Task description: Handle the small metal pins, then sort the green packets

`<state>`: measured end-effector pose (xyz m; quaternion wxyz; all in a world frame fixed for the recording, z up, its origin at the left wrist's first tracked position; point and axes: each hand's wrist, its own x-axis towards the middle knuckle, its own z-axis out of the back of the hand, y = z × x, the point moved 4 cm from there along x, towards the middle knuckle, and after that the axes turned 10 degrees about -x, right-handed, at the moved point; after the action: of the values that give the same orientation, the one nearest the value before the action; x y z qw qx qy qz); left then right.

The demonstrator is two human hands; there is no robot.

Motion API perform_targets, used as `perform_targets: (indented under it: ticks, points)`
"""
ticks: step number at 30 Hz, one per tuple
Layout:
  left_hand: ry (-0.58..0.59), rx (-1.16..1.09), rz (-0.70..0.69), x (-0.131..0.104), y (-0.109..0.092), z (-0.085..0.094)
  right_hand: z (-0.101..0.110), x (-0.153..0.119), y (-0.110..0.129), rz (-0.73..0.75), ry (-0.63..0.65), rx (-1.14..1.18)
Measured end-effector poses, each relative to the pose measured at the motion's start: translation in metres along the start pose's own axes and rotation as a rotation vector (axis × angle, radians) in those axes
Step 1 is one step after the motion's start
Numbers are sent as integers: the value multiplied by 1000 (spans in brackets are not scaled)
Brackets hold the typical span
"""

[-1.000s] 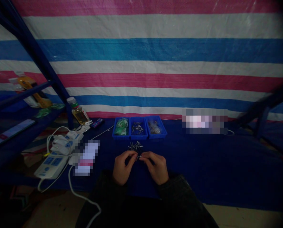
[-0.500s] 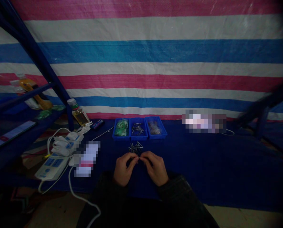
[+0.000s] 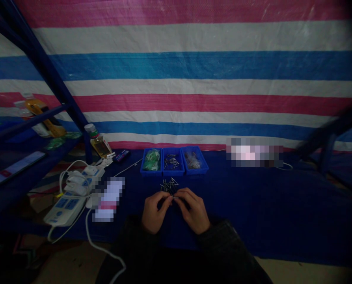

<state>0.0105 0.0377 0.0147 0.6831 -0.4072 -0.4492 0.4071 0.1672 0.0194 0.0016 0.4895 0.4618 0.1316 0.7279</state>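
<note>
The left hand (image 3: 153, 215) and right hand (image 3: 195, 213) pinched a slim metal piece (image 3: 176, 197). The blue table (image 3: 267, 213) extended well rightward, its front edge (image 3: 282, 257) beneath the sleeves (image 3: 220, 240)

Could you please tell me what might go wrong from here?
The thin metal piece at the fingertips of the left hand and right hand is small, so it could slip and get mixed into the pile of metal pieces just beyond. Also, the white cable drooping past the table edge runs near the left sleeve, which might snag it.
</note>
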Motion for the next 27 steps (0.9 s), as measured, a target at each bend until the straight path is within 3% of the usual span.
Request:
perform_targets:
  ticks: [27]
  points:
    - [4, 7, -13, 0, 0, -1, -3, -1, -2, 34, 22, -10]
